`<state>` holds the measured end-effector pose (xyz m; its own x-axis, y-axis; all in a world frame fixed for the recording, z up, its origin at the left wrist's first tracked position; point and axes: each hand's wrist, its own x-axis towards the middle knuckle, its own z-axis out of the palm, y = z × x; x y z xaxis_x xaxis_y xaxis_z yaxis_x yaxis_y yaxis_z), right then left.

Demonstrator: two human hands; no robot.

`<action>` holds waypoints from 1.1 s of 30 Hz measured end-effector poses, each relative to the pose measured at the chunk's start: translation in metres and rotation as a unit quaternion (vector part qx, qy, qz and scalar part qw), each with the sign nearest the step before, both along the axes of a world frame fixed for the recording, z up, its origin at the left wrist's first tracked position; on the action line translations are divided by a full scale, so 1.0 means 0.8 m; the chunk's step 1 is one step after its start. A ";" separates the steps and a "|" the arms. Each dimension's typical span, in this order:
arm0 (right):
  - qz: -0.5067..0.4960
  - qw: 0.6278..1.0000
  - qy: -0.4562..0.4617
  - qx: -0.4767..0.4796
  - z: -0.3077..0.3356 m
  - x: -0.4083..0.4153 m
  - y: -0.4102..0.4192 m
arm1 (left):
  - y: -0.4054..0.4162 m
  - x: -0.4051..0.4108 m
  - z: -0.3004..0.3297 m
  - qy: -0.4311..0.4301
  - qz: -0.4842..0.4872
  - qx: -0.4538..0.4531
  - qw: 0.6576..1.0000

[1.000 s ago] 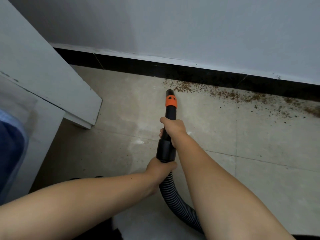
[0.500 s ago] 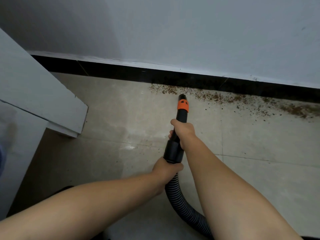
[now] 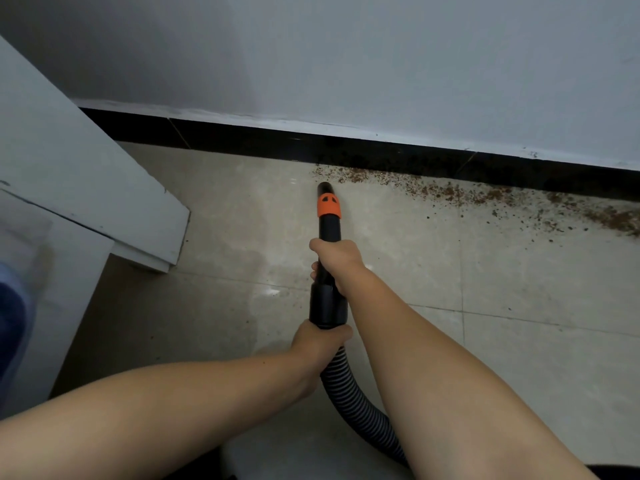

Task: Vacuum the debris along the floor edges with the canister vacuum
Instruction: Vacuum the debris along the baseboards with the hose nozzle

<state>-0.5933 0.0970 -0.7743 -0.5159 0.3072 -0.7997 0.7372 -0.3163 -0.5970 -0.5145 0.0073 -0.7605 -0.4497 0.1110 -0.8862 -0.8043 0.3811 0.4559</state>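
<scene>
While both arms reach forward, right hand point(image 3: 335, 259) grips the black nozzle point(image 3: 328, 216); left hand point(image 3: 317, 342) grips the hose point(image 3: 349, 400) cuff. Nozzle tip near brown debris point(image 3: 450, 194) along black baseboard point(image 3: 242, 140), tiled floor point(image 3: 519, 289).

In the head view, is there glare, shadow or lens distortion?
Head view: small glare patch on the floor tile left of the nozzle; soft shadow on the wall upper left; the baseboard looks slightly bowed, a wide-angle effect; the debris is sharp.
</scene>
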 end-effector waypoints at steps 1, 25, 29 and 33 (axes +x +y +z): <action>0.005 1.000 0.001 -0.004 0.001 -0.004 -0.004 | -0.003 -0.003 0.000 0.001 0.005 -0.001 1.000; -0.110 0.993 -0.015 0.046 -0.001 0.024 0.082 | 0.066 0.011 -0.005 0.026 -0.063 0.031 0.997; -0.073 0.996 -0.009 0.041 -0.001 0.010 0.071 | 0.059 0.004 -0.006 0.031 -0.035 0.032 0.998; -0.025 0.999 -0.001 0.022 -0.004 -0.003 0.036 | 0.033 0.000 -0.010 0.033 0.000 0.022 0.999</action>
<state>-0.5958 0.1258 -0.7773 -0.4980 0.3673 -0.7856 0.7223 -0.3256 -0.6101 -0.5143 0.0336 -0.7684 -0.5063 0.1484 -0.8495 -0.7726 0.3595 0.5233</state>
